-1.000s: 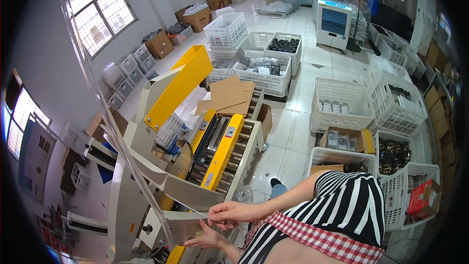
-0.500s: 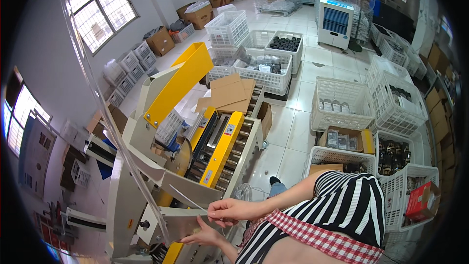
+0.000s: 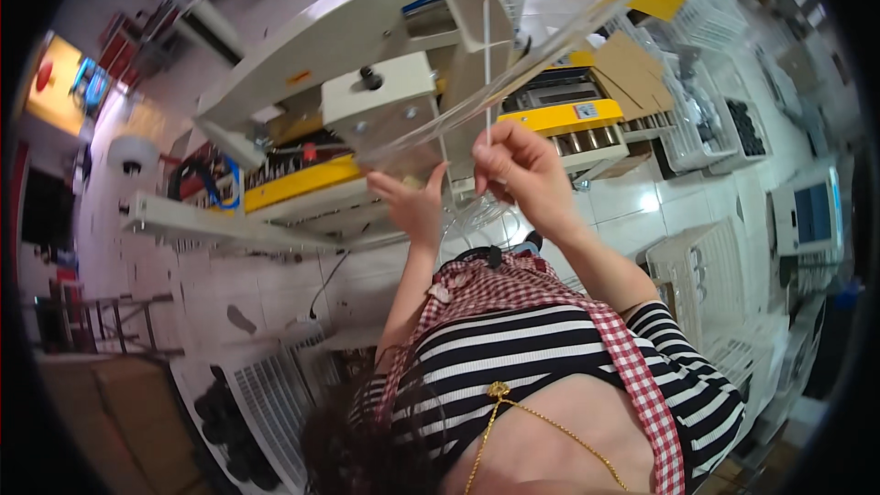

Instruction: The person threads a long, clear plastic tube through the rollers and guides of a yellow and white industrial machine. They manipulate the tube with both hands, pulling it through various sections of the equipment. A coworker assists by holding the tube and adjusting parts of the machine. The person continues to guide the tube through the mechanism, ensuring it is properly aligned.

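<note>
My right hand (image 3: 527, 174) is closed in a pinch on a thin white strip (image 3: 488, 60) that stands upright above the fingers. Beside it, my left hand (image 3: 414, 209) has its thumb and fingers spread and lies against the metal plate (image 3: 403, 154) on the side of a beige and yellow machine (image 3: 302, 188). A small yellowish patch shows between that thumb and the fingers; what it is I cannot make out. Above both hands a long clear plastic band (image 3: 550, 64) crosses the view. Just over the plate sits a beige box with a black knob (image 3: 370, 79).
A roller conveyor with yellow rails (image 3: 559, 119) extends right, with flat cardboard (image 3: 632, 73) at its end. White plastic crates (image 3: 697, 266) stand at the right. A dark cable (image 3: 332, 282) lies on the floor at lower left, near another crate (image 3: 270, 403).
The view has swung down and left, so the machine now lies across the top. My right hand still pinches the white strip, now upright instead of slanting; my left hand stays at the plate.
</note>
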Demonstrator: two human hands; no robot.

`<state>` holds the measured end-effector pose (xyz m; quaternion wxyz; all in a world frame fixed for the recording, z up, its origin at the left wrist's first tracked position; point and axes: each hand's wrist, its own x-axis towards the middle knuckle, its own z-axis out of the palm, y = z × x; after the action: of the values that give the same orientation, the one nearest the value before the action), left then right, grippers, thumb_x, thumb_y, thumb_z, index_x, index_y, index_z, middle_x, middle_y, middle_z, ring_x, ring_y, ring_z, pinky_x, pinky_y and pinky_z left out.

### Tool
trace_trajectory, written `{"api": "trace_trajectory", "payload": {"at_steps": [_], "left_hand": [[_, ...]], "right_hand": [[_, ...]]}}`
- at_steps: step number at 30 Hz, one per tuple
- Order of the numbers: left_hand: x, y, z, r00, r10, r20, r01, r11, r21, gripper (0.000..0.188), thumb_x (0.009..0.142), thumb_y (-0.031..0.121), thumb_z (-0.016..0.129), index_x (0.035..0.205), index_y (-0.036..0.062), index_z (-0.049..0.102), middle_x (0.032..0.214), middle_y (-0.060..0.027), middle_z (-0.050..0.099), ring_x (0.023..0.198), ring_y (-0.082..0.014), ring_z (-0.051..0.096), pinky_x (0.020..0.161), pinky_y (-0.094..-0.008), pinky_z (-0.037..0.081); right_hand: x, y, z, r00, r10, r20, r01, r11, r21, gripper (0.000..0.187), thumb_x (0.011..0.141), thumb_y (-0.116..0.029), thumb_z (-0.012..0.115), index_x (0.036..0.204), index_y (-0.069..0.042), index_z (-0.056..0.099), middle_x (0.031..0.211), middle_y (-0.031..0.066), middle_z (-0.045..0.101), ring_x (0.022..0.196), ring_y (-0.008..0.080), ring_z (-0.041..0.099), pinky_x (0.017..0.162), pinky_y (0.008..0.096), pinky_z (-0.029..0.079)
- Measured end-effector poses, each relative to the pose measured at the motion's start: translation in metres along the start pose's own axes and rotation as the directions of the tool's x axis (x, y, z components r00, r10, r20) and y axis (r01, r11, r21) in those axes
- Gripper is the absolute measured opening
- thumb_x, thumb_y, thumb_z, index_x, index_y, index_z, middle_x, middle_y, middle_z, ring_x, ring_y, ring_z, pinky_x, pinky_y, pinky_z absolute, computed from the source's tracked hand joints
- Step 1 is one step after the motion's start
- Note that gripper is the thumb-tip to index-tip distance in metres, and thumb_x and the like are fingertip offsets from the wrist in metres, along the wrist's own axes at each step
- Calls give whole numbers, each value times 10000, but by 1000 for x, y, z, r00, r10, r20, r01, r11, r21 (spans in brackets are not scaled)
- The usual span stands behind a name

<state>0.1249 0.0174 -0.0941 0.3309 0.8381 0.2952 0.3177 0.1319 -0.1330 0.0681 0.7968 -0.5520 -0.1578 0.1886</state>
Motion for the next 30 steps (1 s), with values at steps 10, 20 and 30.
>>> {"api": "trace_trajectory", "payload": {"at_steps": [10, 20, 30], "left_hand": [[4, 24, -15, 1000, -24, 18, 25, 999, -35, 1131, 587, 327, 803, 1374, -8, 62, 1281, -236, 328, 1043, -417, 501, 738, -458, 493], [16, 9, -33, 975, 185, -126, -207, 961, -185, 888, 694, 279, 772, 1324, -35, 232, 1250, -224, 370, 1139, -379, 413, 847, -424, 438], [32, 8, -42, 971, 223, -90, -239, 939, -249, 628, 709, 191, 769, 1191, -26, 431, 1092, -184, 527, 1005, -342, 525, 845, -388, 415]], "right_hand": [[26, -31, 44, 944, -278, 178, 306, 939, -156, 203, 851, -58, 600, 1034, 13, 550, 738, 16, 593, 641, 56, 536, 558, 187, 410], [67, -44, 66, 918, -349, 191, 393, 868, -303, 133, 852, -74, 590, 948, 18, 582, 740, 31, 615, 623, 54, 537, 577, 206, 433], [80, -29, 62, 865, -437, 247, 499, 799, -335, 186, 795, -136, 654, 910, 2, 602, 703, 67, 639, 617, 101, 626, 545, 234, 482]]}}
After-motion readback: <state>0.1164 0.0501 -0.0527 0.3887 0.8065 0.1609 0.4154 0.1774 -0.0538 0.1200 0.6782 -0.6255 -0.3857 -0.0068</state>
